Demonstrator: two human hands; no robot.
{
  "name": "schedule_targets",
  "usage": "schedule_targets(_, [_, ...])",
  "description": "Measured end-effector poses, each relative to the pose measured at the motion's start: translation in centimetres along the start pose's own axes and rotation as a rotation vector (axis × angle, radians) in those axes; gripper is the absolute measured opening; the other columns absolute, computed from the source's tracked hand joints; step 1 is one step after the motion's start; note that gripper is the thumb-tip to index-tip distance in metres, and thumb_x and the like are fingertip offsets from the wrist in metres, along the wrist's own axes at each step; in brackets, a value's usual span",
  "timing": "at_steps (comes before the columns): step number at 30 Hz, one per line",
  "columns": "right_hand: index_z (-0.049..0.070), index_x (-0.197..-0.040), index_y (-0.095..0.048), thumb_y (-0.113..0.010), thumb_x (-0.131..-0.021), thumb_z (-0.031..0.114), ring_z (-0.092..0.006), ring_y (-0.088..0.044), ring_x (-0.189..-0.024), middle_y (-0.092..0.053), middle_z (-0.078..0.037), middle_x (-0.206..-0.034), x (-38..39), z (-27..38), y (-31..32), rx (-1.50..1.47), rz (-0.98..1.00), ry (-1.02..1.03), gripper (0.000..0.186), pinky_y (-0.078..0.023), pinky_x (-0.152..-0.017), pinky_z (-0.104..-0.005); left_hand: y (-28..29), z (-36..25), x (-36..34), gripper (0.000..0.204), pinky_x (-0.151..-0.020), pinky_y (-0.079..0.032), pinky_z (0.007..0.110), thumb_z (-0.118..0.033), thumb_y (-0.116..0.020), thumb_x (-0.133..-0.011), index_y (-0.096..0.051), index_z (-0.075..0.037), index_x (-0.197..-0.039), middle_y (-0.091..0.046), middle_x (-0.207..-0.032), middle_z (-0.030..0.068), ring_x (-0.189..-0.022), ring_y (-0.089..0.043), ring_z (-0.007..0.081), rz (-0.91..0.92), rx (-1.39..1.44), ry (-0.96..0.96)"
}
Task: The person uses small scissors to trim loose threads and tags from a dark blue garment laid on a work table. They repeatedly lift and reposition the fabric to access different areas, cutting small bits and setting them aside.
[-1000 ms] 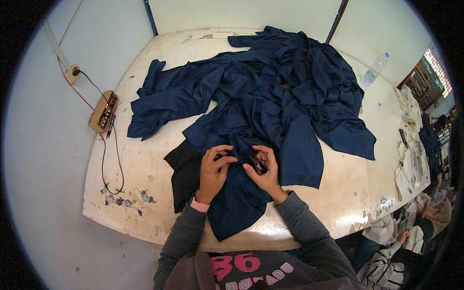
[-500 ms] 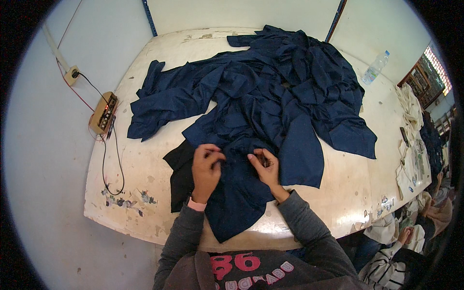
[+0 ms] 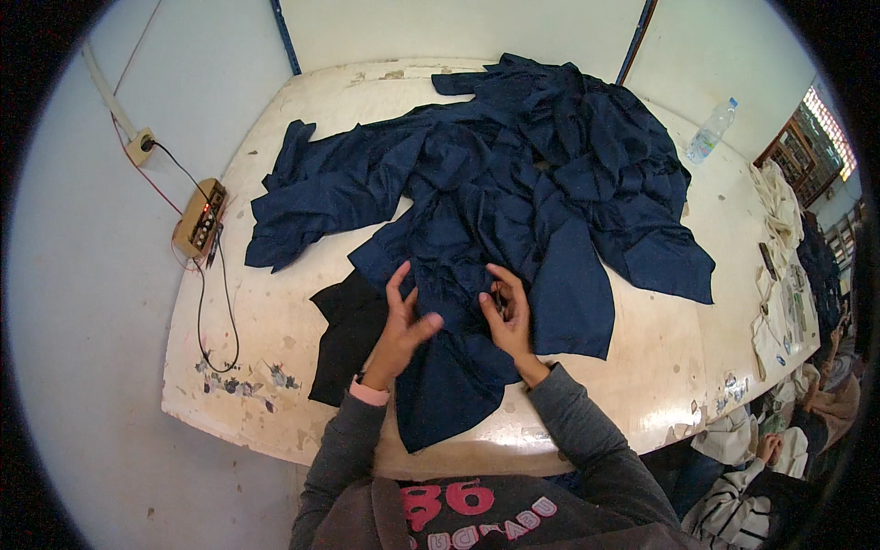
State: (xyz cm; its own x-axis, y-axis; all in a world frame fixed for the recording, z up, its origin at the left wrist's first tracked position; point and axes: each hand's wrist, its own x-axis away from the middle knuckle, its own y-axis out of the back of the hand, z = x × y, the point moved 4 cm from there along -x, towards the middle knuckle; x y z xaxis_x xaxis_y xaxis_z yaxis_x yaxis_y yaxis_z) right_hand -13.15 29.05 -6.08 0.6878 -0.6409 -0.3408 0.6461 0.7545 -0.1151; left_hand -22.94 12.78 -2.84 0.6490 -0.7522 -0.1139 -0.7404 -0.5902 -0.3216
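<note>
Rumpled navy cloth garments [image 3: 477,174] lie heaped across the pale table, with one part hanging toward me between my hands. My left hand [image 3: 401,328] is at the left side of this cloth, thumb and fingers spread, gripping nothing. On the other side, my right hand [image 3: 510,321] is curled over the navy cloth, thumb opposite the fingers. Something small and dark shows inside its curl, too hidden to name. A black piece of cloth [image 3: 344,335] lies beside my left hand, partly under the navy one.
The worn white table [image 3: 642,403] has peeling patches. At its left edge sits a tan control box [image 3: 199,220] with cables, linked to a wall socket [image 3: 140,147]. A clear plastic bottle [image 3: 712,133] stands far right. Pale cloth [image 3: 777,206] lies along the right edge; people sit beyond.
My left hand has gone from bent fingers to spread ones and sits slightly lower. The fingers of my right hand have lifted a little. The black cloth's lower edge has shifted left.
</note>
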Motion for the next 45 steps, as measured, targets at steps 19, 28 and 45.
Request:
schedule_targets(19, [0.0,-0.106,-0.067,-0.078,-0.084,0.0,-0.0114,-0.059,-0.082,-0.062,-0.006,-0.09,1.7,3.2,-1.3,0.34,0.133,0.266,0.024,-0.048,-0.071,-0.026,2.7,-2.4,0.7,0.031,-0.071,-0.049,0.024,0.002,-0.075,-0.083,-0.074,-0.007,-0.113,-0.066,-0.1,0.0078,-0.086,-0.065,0.014,-0.423,-0.439,-0.415])
schedule_targets(28, [0.003,-0.1,-0.054,-0.078,-0.083,-0.001,-0.0071,-0.051,-0.079,-0.052,-0.001,-0.094,1.5,1.1,-0.3,0.265,0.042,0.152,0.03,-0.04,-0.067,-0.0208,0.1,-3.7,1.4,0.035,-0.059,-0.042,0.027,0.003,-0.072,-0.082,-0.077,-0.012,-0.113,-0.053,-0.085,0.0052,-0.069,-0.053,0.0151,-0.237,-0.905,-0.538])
schedule_targets(45, [0.001,-0.108,-0.073,-0.076,-0.089,0.025,-0.0179,-0.069,-0.093,-0.074,-0.01,-0.096,25.9,15.6,26.0,0.384,1.666,-1.763,0.031,-0.054,-0.082,-0.0358,0.3,-1.2,0.8,0.014,-0.053,-0.046,0.027,-0.008,-0.068,-0.088,-0.073,-0.01,-0.101,-0.063,-0.08,0.0049,-0.057,-0.058,0.0128,-0.161,-0.831,-0.367])
